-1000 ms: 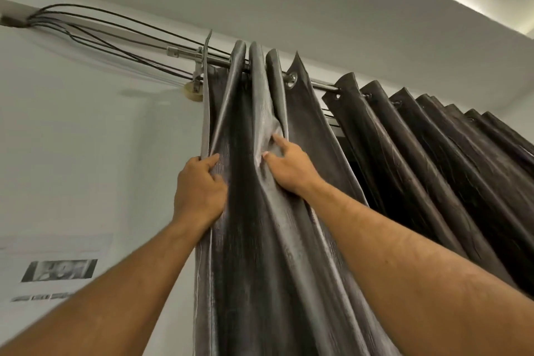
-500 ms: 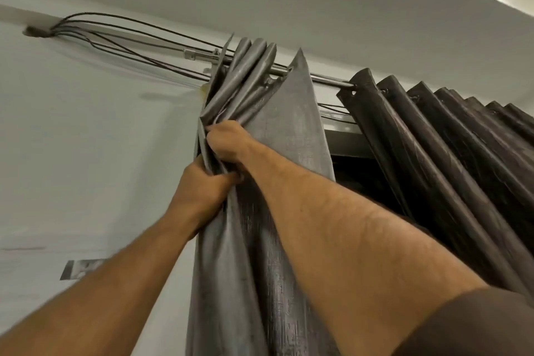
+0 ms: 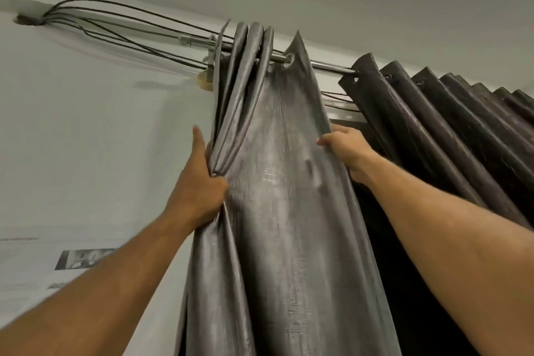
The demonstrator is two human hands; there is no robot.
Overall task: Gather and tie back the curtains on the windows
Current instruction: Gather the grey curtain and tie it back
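Gathering step. The curtain [image 3: 277,182] hangs from the rod [image 3: 329,66], bunched at its left end. Our left hand [image 3: 199,182] grips the gathered folds; our right hand [image 3: 345,146] pinches the free edge. Next, we judge, bring that edge across to the bundle.

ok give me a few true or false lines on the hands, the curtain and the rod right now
1. The left hand grips bunched folds of the grey curtain. True.
2. The right hand hangs free of the fabric. False: it holds the curtain's right edge.
3. The curtain hangs from a metal rod through eyelets. True.
4. The dark curtain at right is already bunched against the grey one. False: a bare stretch of rod lies between them.
5. Cables run along the wall to the rod's left end. True.
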